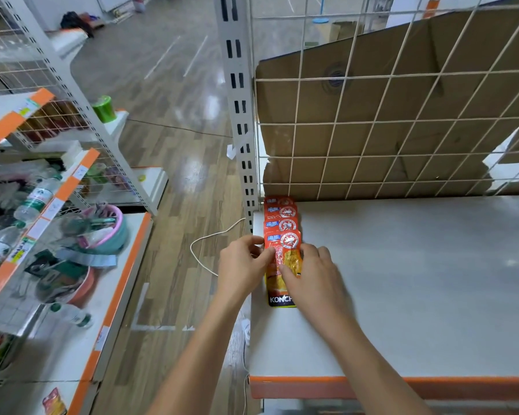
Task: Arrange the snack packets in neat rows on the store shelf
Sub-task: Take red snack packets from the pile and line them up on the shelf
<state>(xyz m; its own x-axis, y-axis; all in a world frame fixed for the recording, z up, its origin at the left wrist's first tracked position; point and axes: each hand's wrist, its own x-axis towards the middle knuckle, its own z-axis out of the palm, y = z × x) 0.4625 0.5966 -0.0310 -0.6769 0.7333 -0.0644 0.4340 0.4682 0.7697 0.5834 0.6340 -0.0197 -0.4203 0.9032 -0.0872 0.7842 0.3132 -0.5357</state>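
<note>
**Both hands square up a row of snack packets at the left end of a store shelf**

Four red-and-orange snack packets (282,218) lie overlapping in a single file along the left edge of the pale grey shelf (417,280), running from the wire grid back (402,121) toward the orange front lip (402,384). The left hand (240,265) pinches the left edge of the front packet (280,298) between thumb and fingertips. The right hand (315,277) rests on the same packet, thumb laid across its face and fingers close together at its right edge. Cardboard (372,85) stands behind the grid, and a slotted upright (237,100) marks the shelf's corner. Right of the packets the shelf runs bare. To the left, a wood-look floor (177,130) aisle with a white cable (204,244) separates it from a neighbouring rack (72,339).
</note>
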